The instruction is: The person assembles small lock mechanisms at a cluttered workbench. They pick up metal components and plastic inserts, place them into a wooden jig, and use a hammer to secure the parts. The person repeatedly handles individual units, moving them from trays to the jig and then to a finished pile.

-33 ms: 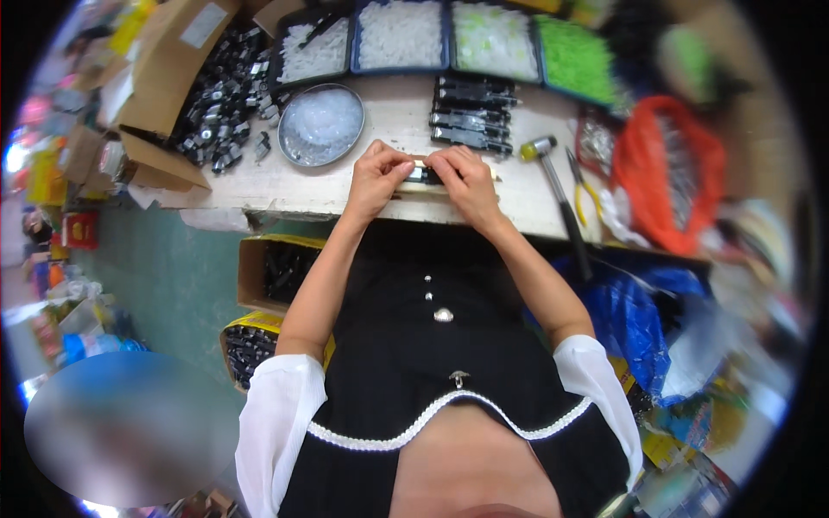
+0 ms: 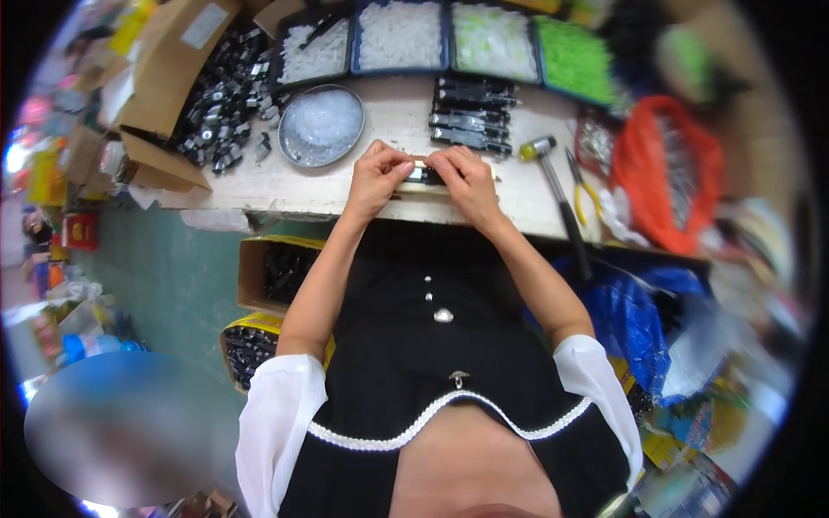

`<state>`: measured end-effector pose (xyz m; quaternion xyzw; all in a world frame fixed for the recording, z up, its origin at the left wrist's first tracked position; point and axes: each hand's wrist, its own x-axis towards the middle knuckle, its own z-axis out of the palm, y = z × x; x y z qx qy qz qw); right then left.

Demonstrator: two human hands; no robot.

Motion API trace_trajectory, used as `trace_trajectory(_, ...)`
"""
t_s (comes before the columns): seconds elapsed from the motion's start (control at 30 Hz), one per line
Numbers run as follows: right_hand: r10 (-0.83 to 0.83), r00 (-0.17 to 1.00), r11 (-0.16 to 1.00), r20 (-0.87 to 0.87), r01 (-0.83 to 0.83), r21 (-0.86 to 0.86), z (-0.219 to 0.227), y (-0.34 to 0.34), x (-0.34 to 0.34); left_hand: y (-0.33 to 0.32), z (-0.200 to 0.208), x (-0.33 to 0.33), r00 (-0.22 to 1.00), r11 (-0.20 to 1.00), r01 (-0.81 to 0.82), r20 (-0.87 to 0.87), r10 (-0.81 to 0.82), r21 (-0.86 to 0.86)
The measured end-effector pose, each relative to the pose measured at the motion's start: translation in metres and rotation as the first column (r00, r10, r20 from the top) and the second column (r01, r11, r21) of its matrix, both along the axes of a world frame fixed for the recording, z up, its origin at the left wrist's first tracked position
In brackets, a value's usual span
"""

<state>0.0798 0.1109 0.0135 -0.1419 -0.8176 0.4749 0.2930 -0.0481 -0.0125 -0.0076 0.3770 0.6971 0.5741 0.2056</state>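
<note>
Nothing has visibly shifted since the earlier frame: both hands remain pressed together over the same small dark part (image 2: 425,175) at the front of the tabletop (image 2: 285,186). The left hand (image 2: 376,177) pinches the part's left end with its fingers curled closed on it, and the right hand (image 2: 465,177) grips the right end the same way, fingertips nearly meeting over the middle. The part lies on what looks like a pale strip or block, though the hands hide most of it.

Just behind the hands, a row of finished black pieces (image 2: 473,116) sits in a neat stack. To the left of that stands a round metal bowl (image 2: 321,125) of clear bits, and beyond it a heap of black hardware (image 2: 216,108) spills beside a cardboard box (image 2: 164,69). Trays of white and green parts (image 2: 488,39) line the far edge. A hammer (image 2: 553,177) with a yellow-ended head lies just right of the right hand, near an orange mesh bag (image 2: 669,173).
</note>
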Motion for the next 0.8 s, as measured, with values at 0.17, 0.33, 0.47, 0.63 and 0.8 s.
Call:
trace_trajectory(0.17,-0.104,0.994,0.978,-0.037,0.095,-0.183,0.013,0.025,0.015,0.002,0.012,0.004,0.995,0.997,-0.001,-0.103,-0.007,-0.077)
trace_trajectory(0.33,-0.483,0.874,0.83,0.057,0.436,0.348,0.018,0.119,0.065,0.029,0.031,-0.036,0.841,0.982,-0.104,-0.541,0.002,-0.157)
trace_trajectory(0.47,-0.714,0.627,0.624,0.311,0.369,0.689,0.016,0.167,0.11,0.089,0.063,-0.084,0.723,0.904,-0.344,-0.686,0.082,-0.255)
trace_trajectory(0.63,-0.733,0.432,0.663,0.526,0.278,0.695,0.003,0.185,0.113,0.14,0.066,-0.122,0.705,0.81,-0.395,-0.708,-0.036,-0.434)
trace_trajectory(0.8,-0.734,0.446,0.659,0.512,0.288,0.695,0.001,0.192,0.116,0.151,0.054,-0.143,0.724,0.857,-0.315,-0.688,-0.061,-0.407)
